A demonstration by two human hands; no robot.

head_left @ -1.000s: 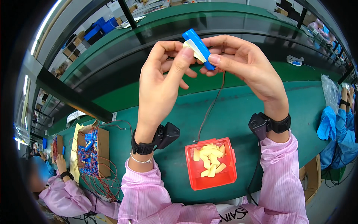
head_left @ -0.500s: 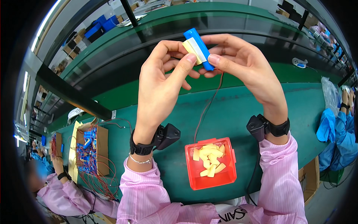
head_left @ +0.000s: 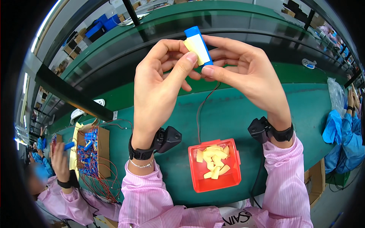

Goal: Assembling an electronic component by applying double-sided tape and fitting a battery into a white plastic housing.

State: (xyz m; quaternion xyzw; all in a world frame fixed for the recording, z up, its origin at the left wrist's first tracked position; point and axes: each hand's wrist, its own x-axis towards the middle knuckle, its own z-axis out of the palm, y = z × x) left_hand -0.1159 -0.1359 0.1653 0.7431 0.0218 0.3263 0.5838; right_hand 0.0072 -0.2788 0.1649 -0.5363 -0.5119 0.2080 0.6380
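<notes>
In front of me, at the height of the dark rail, I hold a blue wrapped battery pack (head_left: 193, 31) tilted in both hands. A white strip (head_left: 201, 47) lies along its face, and a pale yellow piece (head_left: 191, 46) sits at its left edge. My left hand (head_left: 157, 83) pinches the yellow piece and the pack's left side between thumb and fingers. My right hand (head_left: 253, 74) grips the pack's lower right side, its fingers partly behind it. A thin dark red wire (head_left: 198, 114) runs from there down to the red tray (head_left: 215, 186), which holds several yellow pieces (head_left: 216, 161).
At left, a cardboard box (head_left: 103, 152) holds several blue packs with tangled red wires (head_left: 108, 190). A co-worker's hand (head_left: 60, 163) is beside it. A slanted black post (head_left: 72, 91) rises there. At right are a plastic bag (head_left: 336, 95) and another co-worker's blue sleeve (head_left: 346, 133).
Both my hands have shifted slightly left with the battery pack, which is turned a little and shows more of the white strip. The left co-worker's hand has lifted, with a blue pack beside its fingers.
</notes>
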